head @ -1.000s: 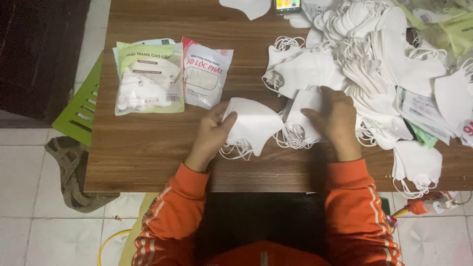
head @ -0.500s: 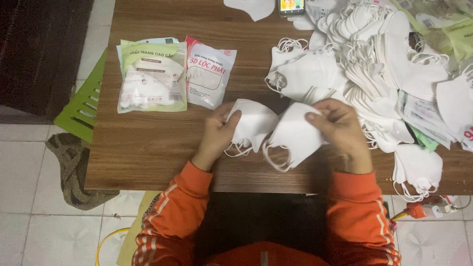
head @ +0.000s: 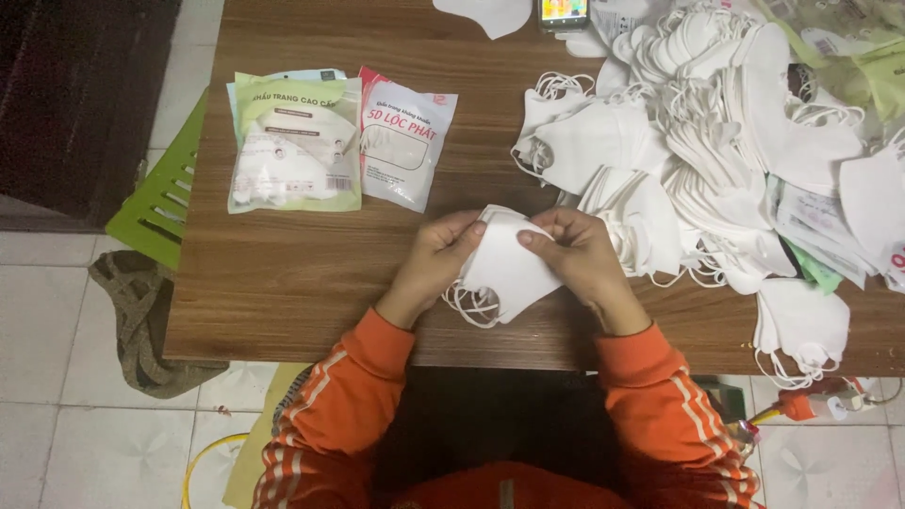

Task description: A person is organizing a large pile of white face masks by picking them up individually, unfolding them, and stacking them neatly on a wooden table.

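Note:
My left hand point(head: 438, 259) and my right hand point(head: 577, 256) both grip a small stack of white folded face masks point(head: 507, 273) just above the near edge of the wooden table point(head: 283, 273). The ear loops point(head: 474, 306) hang below the stack onto the wood. The left fingers pinch the stack's upper left edge. From the right, the other hand's fingers pinch its top. Both sleeves are orange with white stripes.
A big heap of loose white masks point(head: 716, 141) covers the table's right half. Two sealed mask packets lie at the left, one green point(head: 297, 141) and one red and white point(head: 405, 137). A phone point(head: 563, 13) sits at the far edge. A green plastic stool point(head: 156, 203) stands left of the table.
My right hand took a mask from the heap and brought it left onto the one in my left hand. Both hands now hold the masks together as one stack.

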